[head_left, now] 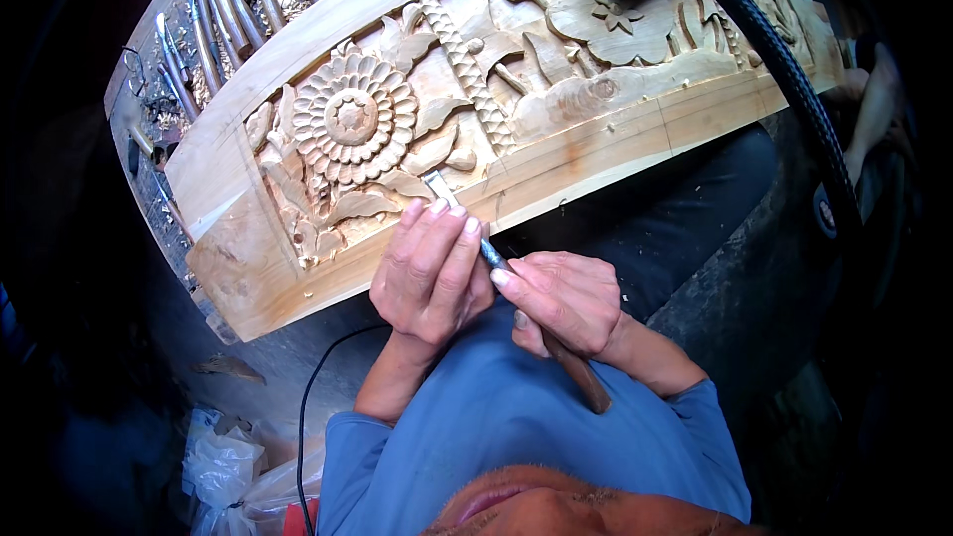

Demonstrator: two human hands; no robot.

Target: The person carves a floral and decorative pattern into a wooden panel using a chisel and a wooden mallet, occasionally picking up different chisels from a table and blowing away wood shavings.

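A pale wooden panel carved with a layered flower, leaves and a braided strip lies in front of me. A chisel with a flat metal blade and brown handle slants up from my chest to the carved leaves right below the flower, its edge at the relief. My left hand has its fingers curled over the metal blade at the panel's near edge. My right hand is closed round the chisel farther back, thumb along the shaft, with the handle's end sticking out below it.
Several carving tools lie among shavings at upper left. A thick braided hose crosses the right side. A thin black cable and plastic bags are at lower left. Another person's arm shows at far right.
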